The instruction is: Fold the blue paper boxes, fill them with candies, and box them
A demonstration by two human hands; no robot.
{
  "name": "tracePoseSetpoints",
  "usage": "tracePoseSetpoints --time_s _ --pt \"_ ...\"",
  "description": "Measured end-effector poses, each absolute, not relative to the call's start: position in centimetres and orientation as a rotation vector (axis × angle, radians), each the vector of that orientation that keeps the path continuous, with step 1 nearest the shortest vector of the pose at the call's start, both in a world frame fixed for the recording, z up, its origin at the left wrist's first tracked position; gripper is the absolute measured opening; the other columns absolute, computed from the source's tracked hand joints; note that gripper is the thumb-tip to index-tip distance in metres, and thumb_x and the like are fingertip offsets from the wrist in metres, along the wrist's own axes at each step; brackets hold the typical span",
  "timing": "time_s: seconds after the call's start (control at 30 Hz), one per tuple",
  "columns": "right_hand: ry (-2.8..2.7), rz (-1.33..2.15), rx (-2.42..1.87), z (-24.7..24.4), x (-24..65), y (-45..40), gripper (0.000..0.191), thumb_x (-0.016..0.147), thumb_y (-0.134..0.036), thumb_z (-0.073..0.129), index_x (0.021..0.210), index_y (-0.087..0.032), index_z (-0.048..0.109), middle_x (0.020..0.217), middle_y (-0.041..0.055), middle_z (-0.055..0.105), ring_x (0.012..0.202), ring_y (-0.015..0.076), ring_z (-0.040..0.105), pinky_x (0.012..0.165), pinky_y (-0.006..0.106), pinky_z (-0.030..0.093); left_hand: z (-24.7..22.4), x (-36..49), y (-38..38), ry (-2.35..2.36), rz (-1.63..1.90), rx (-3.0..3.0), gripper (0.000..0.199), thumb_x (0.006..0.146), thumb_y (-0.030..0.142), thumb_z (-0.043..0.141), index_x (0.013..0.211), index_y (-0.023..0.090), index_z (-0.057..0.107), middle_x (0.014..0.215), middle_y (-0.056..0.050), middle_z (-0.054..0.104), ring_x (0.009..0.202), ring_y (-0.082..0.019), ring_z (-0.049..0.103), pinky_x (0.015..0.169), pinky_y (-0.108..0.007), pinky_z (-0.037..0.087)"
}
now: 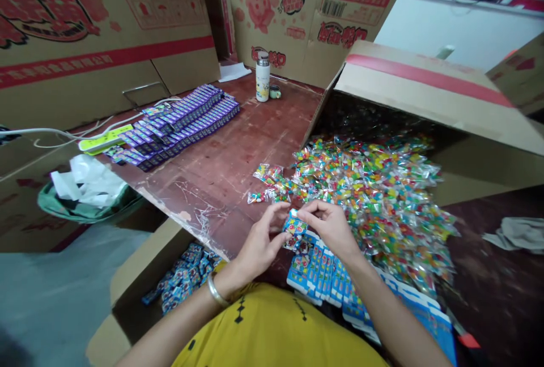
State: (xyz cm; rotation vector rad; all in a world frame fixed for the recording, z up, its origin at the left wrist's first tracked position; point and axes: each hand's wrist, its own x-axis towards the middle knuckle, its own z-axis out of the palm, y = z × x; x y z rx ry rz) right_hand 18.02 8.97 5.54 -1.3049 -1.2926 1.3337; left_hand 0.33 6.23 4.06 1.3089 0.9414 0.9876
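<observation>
A small blue candy box (294, 226) is held in front of me at the table's near edge. My left hand (266, 239) grips its left side between thumb and fingers. The fingers of my right hand (325, 222) pinch the box's white upper flap. Just below lie rows of flat blue cartons (318, 271), overlapping one another and partly covered by my right forearm. Beyond my hands spreads a large heap of clear candy packets (365, 186) with colourful sweets, spilling from a tipped carton. A few loose candy packets (270, 174) lie left of the heap.
Purple boxes (182, 123) stand in rows at the back left, near a yellow-green power strip (106, 139). A white flask (262, 78) stands beside a small cup (275, 92). Below the table edge, an open carton (131, 259) holds blue boxes. A green bin (89, 208) contains white plastic.
</observation>
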Motion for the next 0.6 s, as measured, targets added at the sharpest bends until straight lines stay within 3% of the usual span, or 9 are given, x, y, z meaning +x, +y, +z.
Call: tracePoseSetpoints --time_s 0.13,0.27,0.43,0.6 --pt "-1.336 1.355 -1.305 5.8 18.3 9.4 0.021 0.076 -0.035 0.073 0.070 -0.017 0.065 0.070 0.0012 0.063 0.061 0.0143 0.055 0.056 0.026 0.043 4.2 -0.2 6.4 0.910 0.950 1.330 0.053 0.085 0.013 0.057 0.134 0.026 0.042 0.119 -0.008 0.058 0.107 -0.021 0.056 0.089 -0.033 0.050" --pt "-1.537 1.062 -1.284 6.1 17.5 8.4 0.020 0.085 -0.031 0.064 0.069 -0.018 0.065 0.078 0.0035 0.064 0.073 0.0172 0.058 0.067 0.030 0.045 4.0 -0.4 6.4 0.922 0.918 1.337 0.051 0.086 0.015 0.057 0.134 0.026 0.045 0.123 -0.007 0.058 0.109 -0.021 0.056 0.092 -0.033 0.048" --pt "-1.746 1.055 -1.201 6.1 18.2 7.4 0.024 0.094 -0.030 0.049 0.091 -0.022 0.071 0.100 0.0066 0.065 0.093 0.0202 0.061 0.081 0.033 0.046 4.2 -1.9 6.8 0.951 0.828 1.352 0.038 0.086 0.023 0.059 0.124 0.022 0.052 0.118 -0.007 0.062 0.105 -0.021 0.058 0.090 -0.031 0.047" --pt "-1.914 1.018 -1.548 4.5 22.3 8.1 0.020 0.090 -0.036 0.054 0.101 -0.025 0.066 0.093 0.0032 0.066 0.084 0.0196 0.062 0.070 0.031 0.047 6.8 -9.1 7.4 1.092 0.465 1.631 0.033 0.089 0.029 0.051 0.121 0.023 0.056 0.109 -0.005 0.067 0.094 -0.019 0.063 0.084 -0.030 0.049"
